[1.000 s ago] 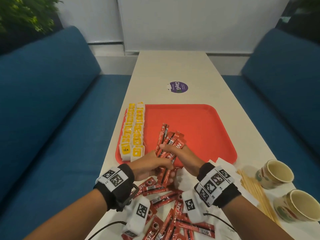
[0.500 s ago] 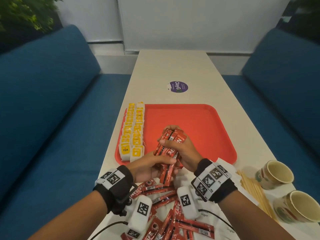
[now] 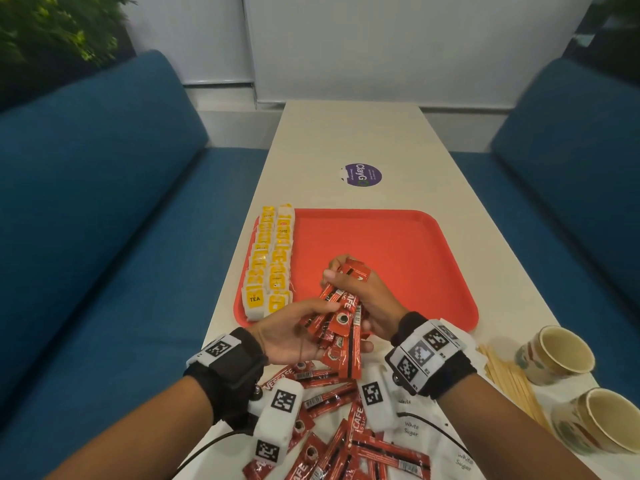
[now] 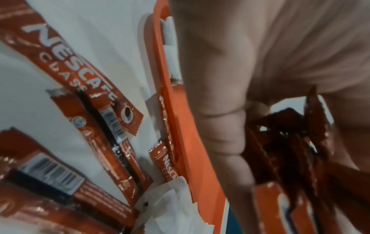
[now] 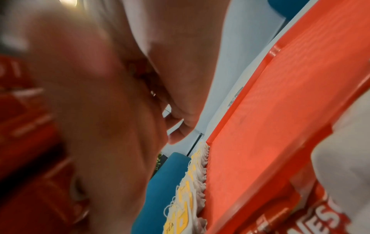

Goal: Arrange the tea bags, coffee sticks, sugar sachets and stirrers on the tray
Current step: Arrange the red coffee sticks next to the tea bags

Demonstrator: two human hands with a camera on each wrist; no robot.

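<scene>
Glossy foil-like coffee sticks (image 3: 341,320); matt plastic tray (image 3: 408,258) with fine texture; soft papery tea bags (image 3: 268,268); pale wooden stirrers (image 3: 512,386); smooth table (image 3: 349,140); paper cups (image 3: 554,353)

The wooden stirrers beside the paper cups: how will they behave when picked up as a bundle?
The thin wooden stirrers look stiff and light. Lying loose on the table, they probably fan out or slip unless pinched firmly. So slender, they may snap if bent.
</scene>
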